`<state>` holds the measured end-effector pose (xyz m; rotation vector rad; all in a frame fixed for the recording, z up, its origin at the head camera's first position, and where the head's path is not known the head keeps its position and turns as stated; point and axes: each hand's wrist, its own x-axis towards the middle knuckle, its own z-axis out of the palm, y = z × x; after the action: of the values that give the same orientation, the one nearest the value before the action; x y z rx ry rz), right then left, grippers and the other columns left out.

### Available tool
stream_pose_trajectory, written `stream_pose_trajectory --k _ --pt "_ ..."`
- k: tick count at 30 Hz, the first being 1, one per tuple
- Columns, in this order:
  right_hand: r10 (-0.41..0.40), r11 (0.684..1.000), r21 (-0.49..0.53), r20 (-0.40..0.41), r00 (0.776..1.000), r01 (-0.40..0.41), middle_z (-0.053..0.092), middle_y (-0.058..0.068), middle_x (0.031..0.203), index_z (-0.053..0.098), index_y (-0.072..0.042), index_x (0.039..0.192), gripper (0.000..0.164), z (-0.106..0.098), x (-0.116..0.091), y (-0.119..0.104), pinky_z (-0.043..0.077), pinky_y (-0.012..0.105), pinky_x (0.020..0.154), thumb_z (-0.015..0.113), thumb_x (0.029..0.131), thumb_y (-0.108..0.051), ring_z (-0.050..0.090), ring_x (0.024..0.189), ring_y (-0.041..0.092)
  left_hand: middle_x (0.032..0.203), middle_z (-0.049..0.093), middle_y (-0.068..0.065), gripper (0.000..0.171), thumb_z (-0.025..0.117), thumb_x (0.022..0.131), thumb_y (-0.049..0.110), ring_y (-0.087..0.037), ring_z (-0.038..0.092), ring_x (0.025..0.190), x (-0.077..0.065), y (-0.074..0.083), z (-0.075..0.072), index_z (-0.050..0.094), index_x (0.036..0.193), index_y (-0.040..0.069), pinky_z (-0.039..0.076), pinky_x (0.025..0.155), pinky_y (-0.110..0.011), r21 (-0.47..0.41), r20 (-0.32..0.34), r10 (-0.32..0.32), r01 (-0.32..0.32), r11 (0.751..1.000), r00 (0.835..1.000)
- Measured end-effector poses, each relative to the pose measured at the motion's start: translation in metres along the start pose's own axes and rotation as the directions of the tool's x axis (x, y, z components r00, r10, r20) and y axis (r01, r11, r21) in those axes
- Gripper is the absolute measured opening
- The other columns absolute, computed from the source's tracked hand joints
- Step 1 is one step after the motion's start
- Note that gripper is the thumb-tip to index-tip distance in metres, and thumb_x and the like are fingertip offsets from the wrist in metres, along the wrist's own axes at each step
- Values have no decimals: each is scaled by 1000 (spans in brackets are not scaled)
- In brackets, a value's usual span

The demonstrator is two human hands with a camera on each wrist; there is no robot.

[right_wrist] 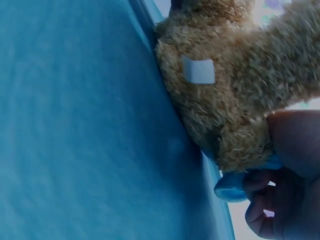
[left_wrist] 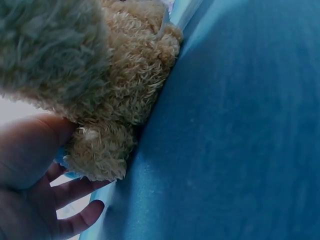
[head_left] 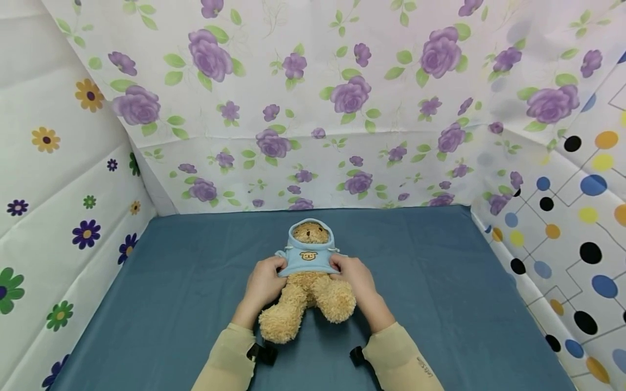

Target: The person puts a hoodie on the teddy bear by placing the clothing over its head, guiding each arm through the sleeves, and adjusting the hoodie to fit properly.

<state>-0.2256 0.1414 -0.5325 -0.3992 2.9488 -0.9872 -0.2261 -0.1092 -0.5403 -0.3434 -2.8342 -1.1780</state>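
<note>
A curly tan teddy bear (head_left: 305, 290) lies face up on the blue cloth, its legs pointing toward me. It wears a light blue hoodie (head_left: 313, 265) with a small dog face on the chest, and the hood frames its head. My left hand (head_left: 264, 279) pinches the hoodie's hem at the left side, thumb on top. At the opposite side my right hand (head_left: 357, 278) grips the hem between thumb and curled fingers. In the right wrist view, blue fabric shows by those fingers, and a white tag (right_wrist: 199, 71) sticks out of the bear's fur. The hoodie hides most of the bear's arms.
The blue cloth (head_left: 195, 304) covers the table around the bear. Behind it hangs a white curtain (head_left: 313, 163) with purple roses. Flower-printed cloth (head_left: 58, 217) walls the left side, dotted cloth (head_left: 562, 260) the right. Black straps circle both wrists.
</note>
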Motion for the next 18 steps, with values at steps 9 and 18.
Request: stream_pose_trajectory --k 9,18 --pt "85 996 -28 -56 995 -87 20 -3 69 33 -19 77 46 7 -2 -10 20 35 61 70 100 -5 21 60 15 73 13 4 52 59 92 -12 -14 19 59 -2 1 2 24 76 22 17 62 -34 33 -3 -19 19 999 1000" --pt "153 981 -104 -87 984 -162 19 -3 65 27 -21 70 50 8 -2 -13 21 34 58 64 101 -10 19 59 14 71 14 5 51 59 91 -12 -12 20 55 -1 -1 4 24 77 22 18 60 -33 35 16 -8 8 999 1000"
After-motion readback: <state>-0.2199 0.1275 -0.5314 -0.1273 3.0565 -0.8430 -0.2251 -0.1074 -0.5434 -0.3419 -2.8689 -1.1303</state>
